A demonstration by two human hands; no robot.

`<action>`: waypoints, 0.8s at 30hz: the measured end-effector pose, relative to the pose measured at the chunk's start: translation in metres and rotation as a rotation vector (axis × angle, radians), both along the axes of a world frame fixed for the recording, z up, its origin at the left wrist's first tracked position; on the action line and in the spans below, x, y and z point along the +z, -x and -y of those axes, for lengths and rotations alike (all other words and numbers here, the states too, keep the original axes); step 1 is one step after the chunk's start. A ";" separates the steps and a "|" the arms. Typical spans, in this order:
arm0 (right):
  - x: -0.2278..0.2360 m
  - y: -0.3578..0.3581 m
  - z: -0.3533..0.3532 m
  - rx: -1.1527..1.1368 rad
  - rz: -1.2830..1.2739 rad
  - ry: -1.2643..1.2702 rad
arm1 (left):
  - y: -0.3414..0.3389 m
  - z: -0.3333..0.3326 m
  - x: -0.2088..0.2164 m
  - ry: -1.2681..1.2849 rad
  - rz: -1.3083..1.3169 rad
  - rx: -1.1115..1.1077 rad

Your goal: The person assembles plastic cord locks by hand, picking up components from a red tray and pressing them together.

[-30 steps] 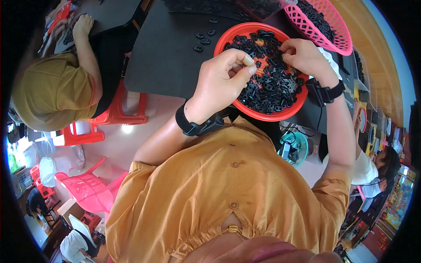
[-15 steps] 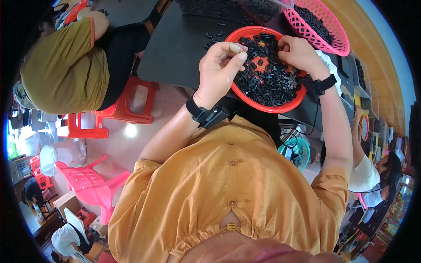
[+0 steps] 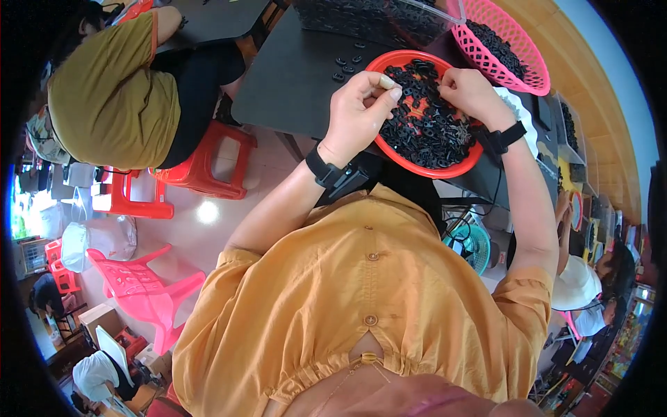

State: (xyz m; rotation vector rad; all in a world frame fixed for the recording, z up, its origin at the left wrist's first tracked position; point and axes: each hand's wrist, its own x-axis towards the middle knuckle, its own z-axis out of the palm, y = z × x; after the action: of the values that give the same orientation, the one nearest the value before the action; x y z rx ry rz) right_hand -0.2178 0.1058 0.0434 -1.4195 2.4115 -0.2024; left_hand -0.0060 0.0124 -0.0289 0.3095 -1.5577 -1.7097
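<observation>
A round red basin point(image 3: 450, 172) full of small black plastic parts point(image 3: 432, 142) sits at the near edge of the dark table. Over its left rim is my left hand point(image 3: 356, 111), thumb and fingertips pinched together; whatever is between them is too small to make out. My right hand point(image 3: 472, 94) is over the upper right of the basin, fingers curled in at the parts. Its fingertips are partly hidden, and I cannot see what they hold. Several loose black parts point(image 3: 340, 78) lie on the table left of the basin.
Behind the basin are a clear box of black parts point(image 3: 326, 15) and a pink lattice basket point(image 3: 540, 82). Below the table stands a teal basket point(image 3: 479, 258). On the left, a person point(image 3: 114, 104) sits on a red stool point(image 3: 235, 167); a pink chair point(image 3: 142, 285) is nearer.
The view has shifted slightly, so the table and basin sit a little lower in it. Both hands stay at the basin, fingers still closed, with only small movements.
</observation>
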 end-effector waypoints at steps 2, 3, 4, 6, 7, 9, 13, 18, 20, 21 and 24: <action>-0.005 0.007 -0.008 0.067 0.010 0.234 | 0.002 0.000 -0.002 -0.024 0.010 -0.003; -0.003 0.011 -0.014 0.067 0.006 0.236 | 0.003 0.001 0.000 -0.021 0.006 -0.004; 0.003 0.006 -0.020 -0.023 0.200 0.306 | 0.003 0.001 0.001 -0.002 0.016 0.006; 0.011 -0.003 -0.034 -0.133 0.480 0.431 | 0.000 -0.001 0.000 0.017 0.033 0.024; 0.014 -0.008 -0.041 -0.133 0.482 0.433 | 0.001 -0.002 -0.001 0.006 0.027 0.019; 0.016 -0.020 -0.053 -0.168 0.779 0.602 | 0.001 0.000 -0.001 -0.001 0.025 0.014; 0.002 -0.047 -0.072 -0.116 0.900 0.810 | 0.002 -0.003 0.003 0.081 0.084 0.055; -0.009 -0.090 -0.073 -0.093 0.817 0.958 | -0.006 -0.017 0.037 -0.082 0.010 -0.267; -0.014 -0.099 -0.072 -0.022 0.627 0.993 | -0.014 -0.028 0.053 -0.127 0.039 -0.335; -0.015 -0.104 -0.072 0.051 0.428 1.021 | -0.017 -0.032 0.056 -0.171 0.062 -0.404; -0.011 -0.117 -0.076 0.174 0.206 1.045 | -0.023 -0.032 0.047 -0.227 0.103 -0.434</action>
State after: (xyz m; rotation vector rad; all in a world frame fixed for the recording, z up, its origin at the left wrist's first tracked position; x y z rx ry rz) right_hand -0.1006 0.1818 0.0324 -1.8225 2.0123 -1.6430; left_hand 0.0168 0.0449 0.0176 0.1819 -1.5873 -2.2465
